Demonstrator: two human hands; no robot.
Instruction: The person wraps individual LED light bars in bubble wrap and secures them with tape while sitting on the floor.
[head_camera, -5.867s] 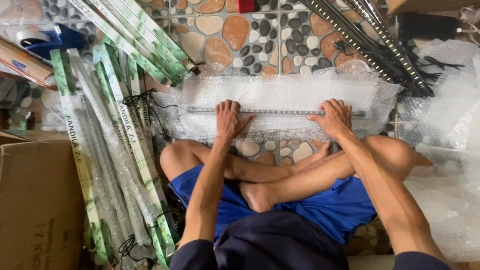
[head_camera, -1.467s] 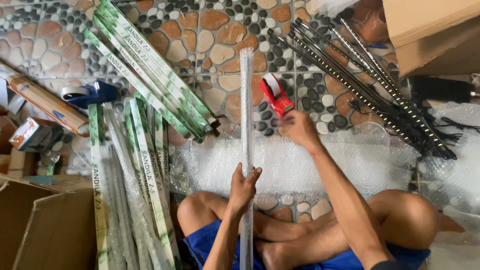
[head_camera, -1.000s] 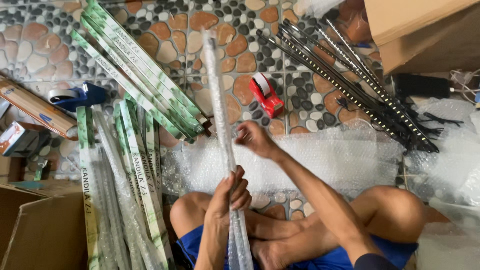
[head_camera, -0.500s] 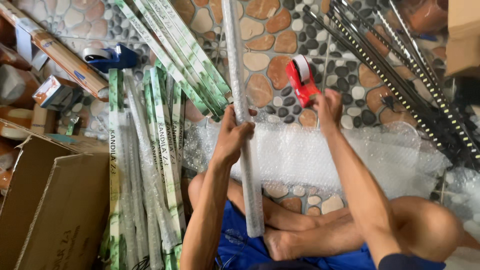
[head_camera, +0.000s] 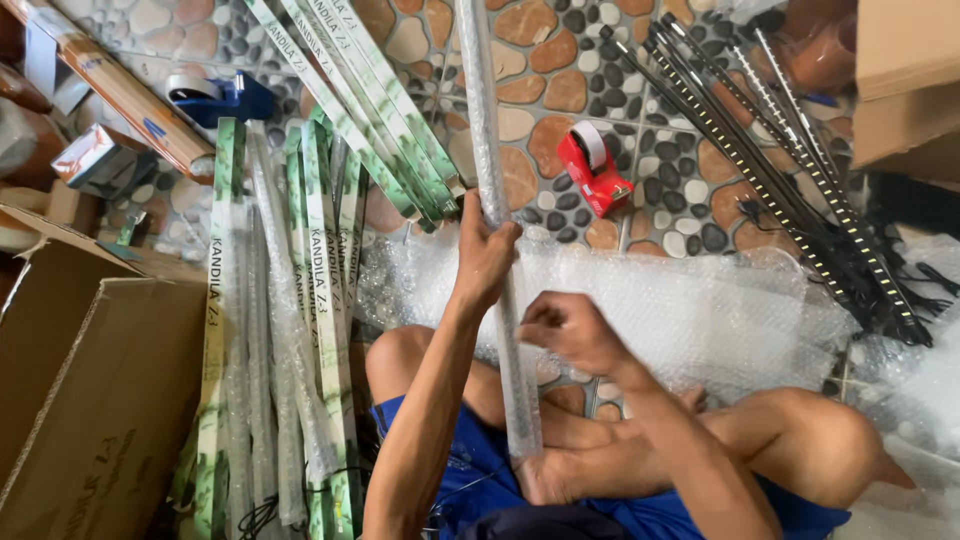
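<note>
Wrapped tube: we see a long bubble-wrapped tube running from 12 o'clock at the top edge down to the middle of the view, tilted slightly, its lower end resting over the crossed legs.
Left hand: our left hand is clamped around the tube about midway along its length, fingers curled over the wrap.
Right hand: our right hand sits just beside the tube at its 3 o'clock side, fingers drawn together in a loose pinch at the wrap; we cannot tell whether it actually grips anything.
Bubble wrap sheet: a sheet of bubble wrap lies flat on the floor behind the hands, spreading toward 3 o'clock.
Tape dispenser, red: a red tape dispenser stands on the pebble floor at 1 o'clock from the left hand, apart from the tube.
Light bars: a bundle of dark LED strip bars with black cables lies diagonally at 2 o'clock.
Green boxes: long green-and-white boxes, some in plastic wrap, lie at 9 o'clock; more of them slant at 11 o'clock.
Tape dispenser, blue: a blue tape dispenser sits at 10 o'clock, near the top left.
Cardboard: an open cardboard box fills 8 o'clock; another cardboard box is at the upper right corner.
</note>
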